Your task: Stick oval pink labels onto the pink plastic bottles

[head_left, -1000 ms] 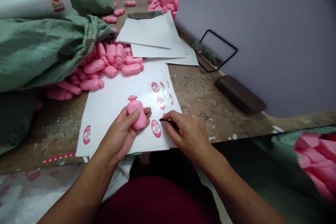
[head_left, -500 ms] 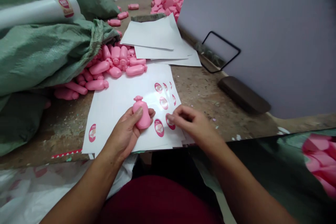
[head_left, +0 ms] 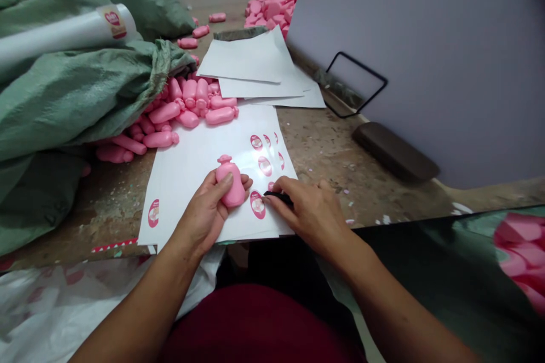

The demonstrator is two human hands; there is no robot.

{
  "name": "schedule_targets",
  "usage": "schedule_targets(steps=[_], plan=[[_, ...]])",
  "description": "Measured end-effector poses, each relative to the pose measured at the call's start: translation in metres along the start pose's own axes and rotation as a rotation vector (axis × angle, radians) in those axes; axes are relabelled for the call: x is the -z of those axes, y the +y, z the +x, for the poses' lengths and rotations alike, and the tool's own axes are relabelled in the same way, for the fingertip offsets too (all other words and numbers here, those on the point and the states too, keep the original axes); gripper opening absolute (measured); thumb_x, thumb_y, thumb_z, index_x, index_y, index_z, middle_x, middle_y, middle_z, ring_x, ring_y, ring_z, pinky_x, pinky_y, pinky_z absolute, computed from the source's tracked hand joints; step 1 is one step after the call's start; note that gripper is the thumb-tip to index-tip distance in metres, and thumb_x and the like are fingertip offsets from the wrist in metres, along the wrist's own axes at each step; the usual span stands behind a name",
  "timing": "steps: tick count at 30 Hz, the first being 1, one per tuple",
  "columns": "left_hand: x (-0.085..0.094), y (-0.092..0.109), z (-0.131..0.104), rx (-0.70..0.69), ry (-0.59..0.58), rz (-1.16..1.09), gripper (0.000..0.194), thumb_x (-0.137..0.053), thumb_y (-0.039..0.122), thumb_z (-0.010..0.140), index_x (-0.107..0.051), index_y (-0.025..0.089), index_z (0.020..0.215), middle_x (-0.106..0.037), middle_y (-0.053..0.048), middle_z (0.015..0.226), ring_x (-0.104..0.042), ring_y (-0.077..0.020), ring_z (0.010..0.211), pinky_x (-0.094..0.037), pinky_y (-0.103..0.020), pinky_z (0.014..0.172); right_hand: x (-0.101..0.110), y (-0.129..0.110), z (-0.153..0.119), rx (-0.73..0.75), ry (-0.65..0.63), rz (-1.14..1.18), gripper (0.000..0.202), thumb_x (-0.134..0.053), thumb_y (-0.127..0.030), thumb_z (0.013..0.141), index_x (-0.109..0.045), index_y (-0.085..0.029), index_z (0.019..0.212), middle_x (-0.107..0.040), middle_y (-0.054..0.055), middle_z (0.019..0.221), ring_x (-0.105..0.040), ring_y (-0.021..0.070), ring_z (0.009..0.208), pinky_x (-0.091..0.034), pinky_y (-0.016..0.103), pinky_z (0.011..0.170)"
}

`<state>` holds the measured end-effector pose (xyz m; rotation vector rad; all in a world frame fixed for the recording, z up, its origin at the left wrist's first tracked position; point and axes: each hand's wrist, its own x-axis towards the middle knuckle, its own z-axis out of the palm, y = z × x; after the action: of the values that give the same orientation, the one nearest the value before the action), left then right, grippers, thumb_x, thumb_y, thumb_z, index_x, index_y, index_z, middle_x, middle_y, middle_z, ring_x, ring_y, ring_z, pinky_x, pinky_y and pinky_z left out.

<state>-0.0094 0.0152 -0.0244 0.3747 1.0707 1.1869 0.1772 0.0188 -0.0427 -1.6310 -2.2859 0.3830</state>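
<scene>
My left hand (head_left: 208, 204) is closed around a pink plastic bottle (head_left: 230, 186), its thumb across the front and the bottle's narrow neck pointing away from me. The bottle face I see is plain pink. In my right hand (head_left: 313, 207) is a thin black pointed tool (head_left: 280, 198), mostly hidden by the fingers, so its exact kind is unclear. Its tip touches or hovers at the edge of an oval pink-and-white sticker (head_left: 258, 205) on the white sticker sheet (head_left: 191, 176). Several similar stickers remain further up the sheet.
A pile of pink bottles (head_left: 189, 93) spills from a green sack (head_left: 80, 85) at the left. White sheets (head_left: 251, 59) lie behind. At the right are a black wire frame (head_left: 357, 82) and a dark brown block (head_left: 395, 153). More pink pieces (head_left: 522, 249) sit at lower right.
My right hand has turned and shifted slightly, bringing the black tool into sight beside the lower sticker. My left hand keeps the bottle in nearly the same place.
</scene>
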Motion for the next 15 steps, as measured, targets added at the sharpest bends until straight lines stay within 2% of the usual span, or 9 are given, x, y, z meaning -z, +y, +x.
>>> schedule_targets(steps=[2, 4, 7, 10, 12, 15], plan=[[0.000, -0.001, 0.000, -0.009, -0.002, 0.000, 0.012, -0.063, 0.019, 0.093, -0.067, 0.013, 0.102, -0.076, -0.010, 0.092, -0.073, -0.0197, 0.092, -0.052, -0.037, 0.099, -0.001, -0.003, 0.003, 0.001, -0.003, 0.028, 0.018, -0.064, -0.037, 0.092, -0.064, -0.021, 0.084, -0.075, 0.003, 0.080, -0.061, 0.0186, 0.065, -0.032, 0.036, 0.072], [0.000, -0.001, 0.001, -0.010, 0.005, 0.010, 0.011, -0.062, 0.018, 0.093, -0.067, 0.012, 0.101, -0.075, -0.010, 0.092, -0.072, -0.0196, 0.093, -0.051, -0.037, 0.100, 0.001, -0.003, 0.006, -0.044, -0.028, 0.165, 0.022, -0.064, -0.038, 0.089, -0.060, -0.021, 0.075, -0.070, 0.001, 0.071, -0.057, 0.0169, 0.062, -0.033, 0.034, 0.069], [0.000, -0.001, 0.002, -0.001, 0.012, 0.036, 0.014, -0.063, 0.019, 0.092, -0.066, 0.013, 0.105, -0.075, -0.009, 0.090, -0.072, -0.0195, 0.095, -0.051, -0.034, 0.098, 0.007, 0.003, 0.008, -0.211, -0.088, 0.562, 0.030, -0.064, -0.047, 0.083, -0.056, -0.022, 0.068, -0.058, -0.002, 0.062, -0.049, 0.0147, 0.058, -0.033, 0.030, 0.060], [0.001, -0.001, 0.000, -0.003, -0.025, 0.074, 0.017, -0.067, 0.022, 0.091, -0.065, 0.014, 0.106, -0.074, -0.008, 0.091, -0.070, -0.0191, 0.095, -0.053, -0.032, 0.093, 0.018, 0.006, 0.008, -0.356, -0.068, 0.880, 0.037, -0.066, -0.054, 0.079, -0.052, -0.023, 0.066, -0.050, -0.004, 0.058, -0.040, 0.0121, 0.053, -0.029, 0.027, 0.052], [0.001, -0.001, -0.003, -0.005, -0.058, 0.080, 0.018, -0.069, 0.023, 0.089, -0.066, 0.015, 0.105, -0.073, -0.007, 0.096, -0.070, -0.0180, 0.093, -0.054, -0.030, 0.088, 0.024, 0.002, 0.008, -0.363, -0.035, 0.947, 0.037, -0.069, -0.054, 0.077, -0.053, -0.023, 0.067, -0.049, -0.005, 0.059, -0.040, 0.0115, 0.054, -0.029, 0.027, 0.052], [-0.001, -0.001, -0.012, 0.039, -0.112, 0.012, 0.022, -0.068, 0.027, 0.091, -0.065, 0.018, 0.110, -0.071, -0.005, 0.098, -0.069, -0.0148, 0.086, -0.057, -0.026, 0.078, 0.029, -0.012, 0.007, -0.278, -0.046, 0.951, 0.032, -0.070, -0.049, 0.077, -0.057, -0.022, 0.068, -0.051, -0.003, 0.062, -0.044, 0.0125, 0.058, -0.032, 0.027, 0.054]])
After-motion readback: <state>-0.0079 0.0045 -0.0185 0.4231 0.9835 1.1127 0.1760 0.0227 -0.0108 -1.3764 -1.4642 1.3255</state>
